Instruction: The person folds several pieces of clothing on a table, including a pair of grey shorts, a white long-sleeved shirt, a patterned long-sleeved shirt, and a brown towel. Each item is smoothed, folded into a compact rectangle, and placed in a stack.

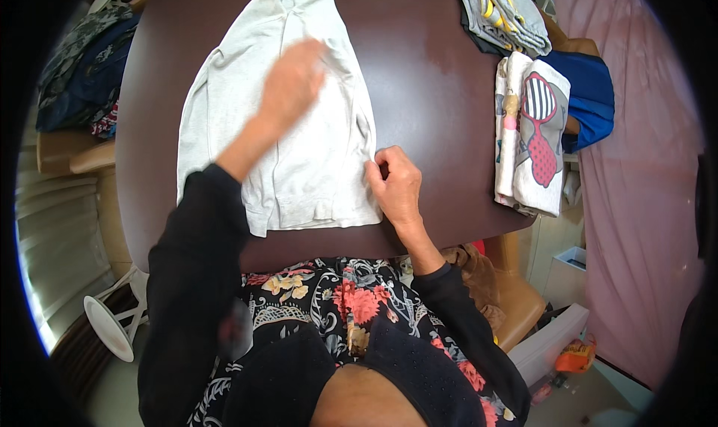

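A light grey long-sleeved garment (308,146), seemingly a cardigan with a front placket, lies spread on the dark brown table with its collar away from me. My left hand (294,82) is blurred over the upper chest of the garment; whether it touches the cloth or grips anything cannot be told. At the lower right side edge of the garment is my right hand (395,183), its thumb and forefinger pinching the cloth edge there. The sleeves lie along both sides of the body.
Folded clothes, one white with a sunglasses print (541,138) and a grey pile with yellow stripes (505,15), lie at the table's (443,197) right edge. Blue cloth (589,99) hangs over a chair beyond. Dark clothes (90,62) are heaped on a chair at left. A tan chair (513,309) stands near me.
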### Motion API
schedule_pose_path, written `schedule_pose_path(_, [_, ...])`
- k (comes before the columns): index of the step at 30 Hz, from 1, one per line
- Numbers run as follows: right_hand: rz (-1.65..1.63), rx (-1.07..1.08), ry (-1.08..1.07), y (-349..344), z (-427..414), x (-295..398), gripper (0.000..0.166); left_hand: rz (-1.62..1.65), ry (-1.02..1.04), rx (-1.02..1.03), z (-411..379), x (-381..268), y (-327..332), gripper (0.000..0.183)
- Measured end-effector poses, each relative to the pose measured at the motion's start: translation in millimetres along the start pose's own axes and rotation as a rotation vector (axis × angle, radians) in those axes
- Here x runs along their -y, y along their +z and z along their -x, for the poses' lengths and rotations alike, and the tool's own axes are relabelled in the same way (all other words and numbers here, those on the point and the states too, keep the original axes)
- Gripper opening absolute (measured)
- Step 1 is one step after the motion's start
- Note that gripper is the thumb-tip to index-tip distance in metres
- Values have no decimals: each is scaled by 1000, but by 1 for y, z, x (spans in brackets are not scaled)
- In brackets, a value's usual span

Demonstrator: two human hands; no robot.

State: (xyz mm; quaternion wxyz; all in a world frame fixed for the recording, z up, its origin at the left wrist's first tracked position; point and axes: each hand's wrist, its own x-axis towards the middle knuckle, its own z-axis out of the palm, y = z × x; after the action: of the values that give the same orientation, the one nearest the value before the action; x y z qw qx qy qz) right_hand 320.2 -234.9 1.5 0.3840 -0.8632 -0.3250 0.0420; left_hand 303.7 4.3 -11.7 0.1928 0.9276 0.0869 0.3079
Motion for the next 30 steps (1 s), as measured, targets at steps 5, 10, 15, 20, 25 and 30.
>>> schedule_pose_path(5, [-557,-27,337,0,11,1,10,-113,31,365,52,-55,0,50])
schedule_pose_path(10, [-859,115,567,-2,25,13,35,-110,-20,376,53,-58,-3,52])
schedule_pose_path(15, [-784,132,406,4,30,29,37,-39,-71,354,47,-65,-10,47])
schedule_pose_path(20, [-161,313,-52,17,23,52,42,330,-193,122,52,-45,-21,31])
schedule_pose_path(25, [-144,477,-166,21,21,59,31,295,-2,90,63,-56,-41,32])
schedule_pose_path(30, [-301,444,-213,4,13,31,20,65,92,500,93,-56,-48,44])
